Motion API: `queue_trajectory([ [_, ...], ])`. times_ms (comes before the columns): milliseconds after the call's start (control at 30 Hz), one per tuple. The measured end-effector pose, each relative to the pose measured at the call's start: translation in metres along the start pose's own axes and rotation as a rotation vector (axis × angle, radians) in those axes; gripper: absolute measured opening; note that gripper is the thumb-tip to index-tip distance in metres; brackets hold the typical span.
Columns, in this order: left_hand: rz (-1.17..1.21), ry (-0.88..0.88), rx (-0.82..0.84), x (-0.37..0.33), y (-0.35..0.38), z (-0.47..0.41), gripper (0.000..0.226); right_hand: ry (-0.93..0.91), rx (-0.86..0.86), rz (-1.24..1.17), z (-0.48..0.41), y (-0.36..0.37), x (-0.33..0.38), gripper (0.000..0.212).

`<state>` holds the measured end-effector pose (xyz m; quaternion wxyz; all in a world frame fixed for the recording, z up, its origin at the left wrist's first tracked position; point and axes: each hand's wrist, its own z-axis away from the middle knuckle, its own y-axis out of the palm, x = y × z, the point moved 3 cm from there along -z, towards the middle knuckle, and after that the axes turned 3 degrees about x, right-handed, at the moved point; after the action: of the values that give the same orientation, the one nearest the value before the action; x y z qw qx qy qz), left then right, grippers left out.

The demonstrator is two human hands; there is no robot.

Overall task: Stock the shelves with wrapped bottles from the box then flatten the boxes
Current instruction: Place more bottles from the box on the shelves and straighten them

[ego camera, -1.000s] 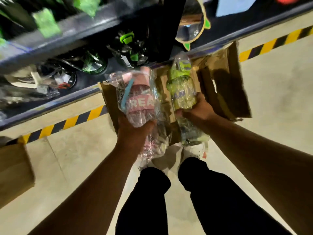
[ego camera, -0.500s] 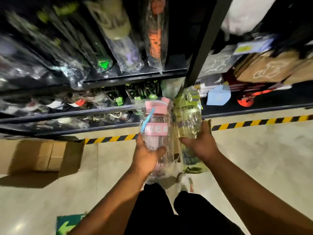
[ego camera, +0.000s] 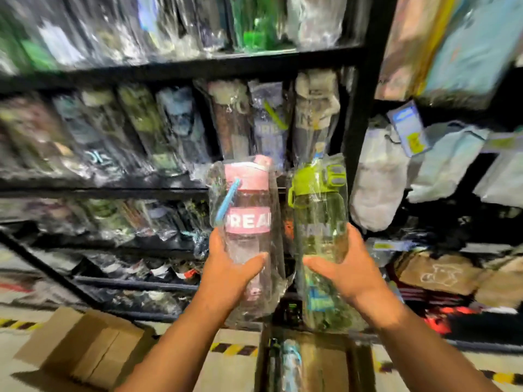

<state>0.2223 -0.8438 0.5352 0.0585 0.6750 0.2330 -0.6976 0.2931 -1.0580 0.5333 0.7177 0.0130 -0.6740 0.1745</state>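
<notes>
My left hand (ego camera: 230,271) grips a clear bottle with a pink lid and pink band (ego camera: 249,222), sealed in loose plastic wrap. My right hand (ego camera: 343,267) grips a green-lidded wrapped bottle (ego camera: 318,210). Both bottles stand upright, side by side, raised in front of the black shelf rack (ego camera: 181,70). Below my arms sits an open cardboard box (ego camera: 334,363) with more wrapped bottles inside. The shelf level behind the two bottles is packed with several wrapped bottles (ego camera: 266,123).
A second cardboard box (ego camera: 85,343) lies on the floor at lower left. A black upright post (ego camera: 359,114) divides the rack; bags and cartons fill the right bay (ego camera: 441,273). Yellow-black tape (ego camera: 235,349) marks the floor edge under the shelves.
Both hands have lifted the two bottles from above the box up to shelf height, and my view has tilted up from the floor to the rack.
</notes>
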Motion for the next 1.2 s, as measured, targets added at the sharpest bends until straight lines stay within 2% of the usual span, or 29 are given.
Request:
queue_trajectory([
  [267, -0.047, 0.239, -0.05, -0.114, -0.033, -0.039, 0.101, -0.242, -0.005, 0.011, -0.015, -0.017, 0.12, 0.08],
  [333, -0.05, 0.292, -0.053, -0.139, -0.042, -0.052, 0.097, -0.284, -0.011, 0.008, -0.022, -0.018, 0.146, 0.087],
  [400, -0.052, 0.346, -0.045, -0.163, -0.053, -0.067, 0.094, -0.324, -0.041, 0.02, -0.03, -0.018, 0.173, 0.105],
  [467, -0.059, 0.381, -0.036, -0.185, -0.063, -0.083, 0.1, -0.368, -0.079, 0.03, -0.037, -0.017, 0.201, 0.113],
  [600, -0.04, 0.441, -0.012, -0.228, -0.08, -0.116, 0.119, -0.474, -0.17, 0.033, -0.055, -0.016, 0.249, 0.099],
  [667, -0.021, 0.475, -0.009, -0.244, -0.086, -0.132, 0.12, -0.494, -0.211, 0.059, -0.063, -0.015, 0.269, 0.103],
  [833, 0.02, 0.549, 0.024, -0.268, -0.1, -0.163, 0.103, -0.539, -0.29, 0.096, -0.08, -0.005, 0.302, 0.112],
  [1033, 0.023, 0.561, 0.032, -0.268, -0.131, -0.193, 0.122, -0.573, -0.343, 0.103, -0.099, 0.032, 0.323, 0.111],
  [1200, 0.023, 0.575, -0.002, -0.264, -0.172, -0.21, 0.121, -0.617, -0.356, 0.067, -0.118, 0.072, 0.34, 0.085],
])
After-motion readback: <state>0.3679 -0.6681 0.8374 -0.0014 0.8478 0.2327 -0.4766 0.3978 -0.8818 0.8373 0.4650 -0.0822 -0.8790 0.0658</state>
